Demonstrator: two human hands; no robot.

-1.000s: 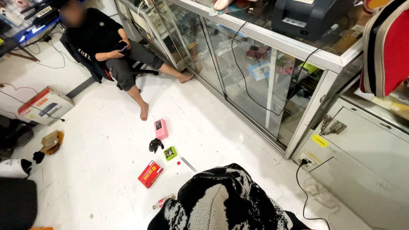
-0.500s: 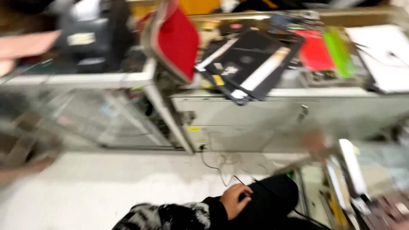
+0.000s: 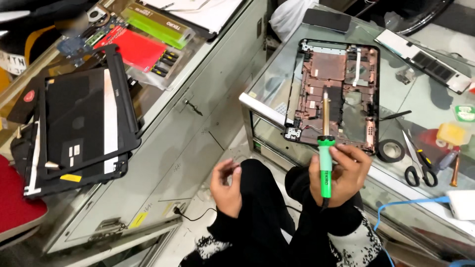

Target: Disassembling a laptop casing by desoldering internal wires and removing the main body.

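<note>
Right hand: the right hand (image 3: 341,170) holds a soldering iron (image 3: 325,148) upright by its green handle, fingers (image 3: 357,157) closed round it, tip raised over the near edge of the glass counter (image 3: 277,79).
Left hand: the left hand (image 3: 226,184) hangs free above the knees, fingers loosely curled with nothing between them.
Work piece: an opened laptop base (image 3: 336,94) lies flat on the glass counter just beyond the iron, cover off, inner frame and cables exposed.
Progress: judged from the layout, the strip-down is done and the iron is in hand; its tip touches nothing, so any soldering on the base appears not yet begun.
Tools to the right: scissors (image 3: 414,160), a roll of black tape (image 3: 391,150) and a yellow block (image 3: 451,133) lie near the base.
Far right: a long detached panel (image 3: 425,59) rests on the glass.
Left counter: a black laptop lid (image 3: 81,123) and a red packet (image 3: 133,49) lie well apart from the work.
Hidden: the iron's cord runs behind the wrist; whether it is powered cannot be told. The blue cable (image 3: 410,202) is cut off at the frame edge. Items under the glass are hard to make out.
</note>
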